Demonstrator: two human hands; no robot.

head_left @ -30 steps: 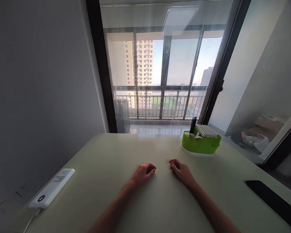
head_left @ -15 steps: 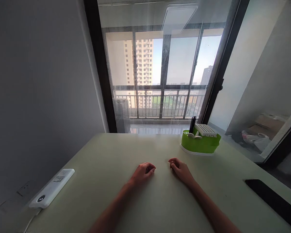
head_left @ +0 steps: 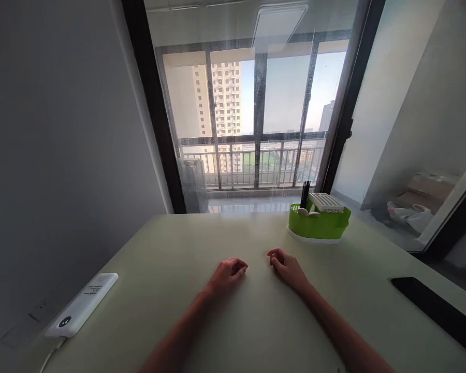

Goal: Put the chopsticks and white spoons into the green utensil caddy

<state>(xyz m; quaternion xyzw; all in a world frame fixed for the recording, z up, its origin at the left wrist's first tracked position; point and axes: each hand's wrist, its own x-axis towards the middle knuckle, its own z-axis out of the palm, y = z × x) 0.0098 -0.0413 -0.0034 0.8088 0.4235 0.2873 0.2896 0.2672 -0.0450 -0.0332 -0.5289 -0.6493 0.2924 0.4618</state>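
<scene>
Head view: left hand (head_left: 226, 275) and right hand (head_left: 290, 270), apart from each other on a pale green smooth tabletop (head_left: 202, 238), each loosely curled with a narrow opening at thumb and fingers, nothing seen held. Beyond the right hand, one oval green plastic caddy (head_left: 320, 227) on the tabletop, containing upright thin black sticks (head_left: 305, 194), white spoon-like pieces (head_left: 303, 212) and, on top, a white slatted piece (head_left: 326, 202).

dim interior | daylight through window (head_left: 283, 98) | wall (head_left: 62, 129) shadowed | soft table (head_left: 171, 238) sheen | edges stretched, blurred
</scene>
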